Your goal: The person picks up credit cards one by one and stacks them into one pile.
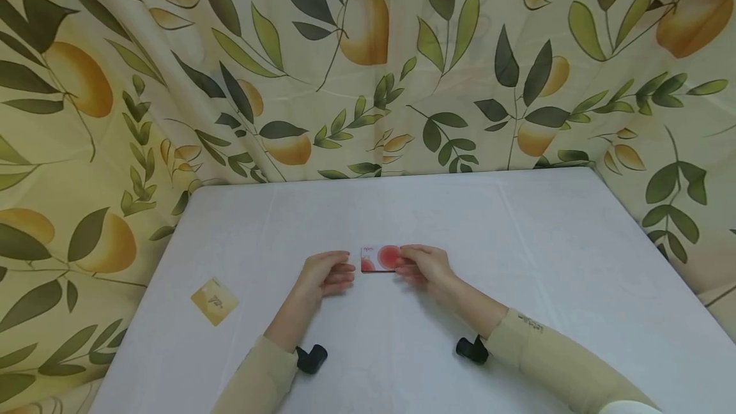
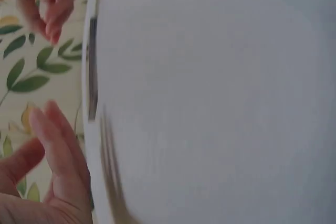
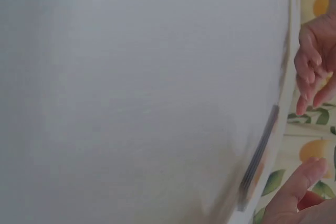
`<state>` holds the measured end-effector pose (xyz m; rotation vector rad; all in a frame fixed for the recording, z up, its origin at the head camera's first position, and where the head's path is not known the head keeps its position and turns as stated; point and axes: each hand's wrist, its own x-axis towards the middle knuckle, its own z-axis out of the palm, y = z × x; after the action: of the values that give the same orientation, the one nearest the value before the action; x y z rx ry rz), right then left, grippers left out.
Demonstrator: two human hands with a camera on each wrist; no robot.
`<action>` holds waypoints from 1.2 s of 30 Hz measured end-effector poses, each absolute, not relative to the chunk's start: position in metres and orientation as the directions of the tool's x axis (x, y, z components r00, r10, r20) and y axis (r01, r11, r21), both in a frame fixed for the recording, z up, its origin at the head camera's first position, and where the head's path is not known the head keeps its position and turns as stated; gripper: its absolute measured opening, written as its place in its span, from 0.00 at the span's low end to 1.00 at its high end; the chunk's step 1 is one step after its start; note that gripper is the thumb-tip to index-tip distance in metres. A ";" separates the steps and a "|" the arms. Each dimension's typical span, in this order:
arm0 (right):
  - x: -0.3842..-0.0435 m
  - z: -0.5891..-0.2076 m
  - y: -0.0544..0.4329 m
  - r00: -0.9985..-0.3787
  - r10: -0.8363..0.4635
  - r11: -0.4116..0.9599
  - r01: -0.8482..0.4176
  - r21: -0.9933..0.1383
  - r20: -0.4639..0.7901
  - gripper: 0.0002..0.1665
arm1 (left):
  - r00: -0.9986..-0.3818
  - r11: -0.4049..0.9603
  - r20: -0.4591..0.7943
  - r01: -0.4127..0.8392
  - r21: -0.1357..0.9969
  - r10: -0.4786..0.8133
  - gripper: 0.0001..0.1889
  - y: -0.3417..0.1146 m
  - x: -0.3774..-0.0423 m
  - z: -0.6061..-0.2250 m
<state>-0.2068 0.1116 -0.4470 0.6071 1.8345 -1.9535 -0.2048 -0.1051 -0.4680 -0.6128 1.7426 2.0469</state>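
A small stack of cards point(image 1: 370, 259), the top one white with red circles, lies on the white table. In the right wrist view the stack point(image 3: 257, 163) shows edge-on as several thin layers. My left hand point(image 1: 328, 276) is just left of it, fingers loosely extended and a small gap to the card edge. My right hand point(image 1: 428, 267) overlaps the stack's right end in the head view. From the left wrist, that right hand point(image 2: 50, 3) appears raised over the table, with nothing between thumb and fingers. A gold card point(image 1: 214, 301) lies further left by itself.
A white cloth covers the table point(image 1: 460, 222). Behind and at both sides hangs a curtain point(image 1: 368, 114) with fruit and leaf print. Black wrist cameras point(image 1: 312, 359) sit at both sleeves, low over the tabletop.
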 end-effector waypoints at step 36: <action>-0.176 -0.463 -0.017 -0.704 -0.487 -0.168 0.656 -0.736 -0.517 0.23 | -0.869 -0.116 -0.491 -0.496 0.861 0.069 0.18 -0.338 -0.159 -0.434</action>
<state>-0.1762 -0.0170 -0.4631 0.2069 1.3408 -1.9444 -0.1585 -0.3384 -0.4341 -0.4708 1.7841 2.0411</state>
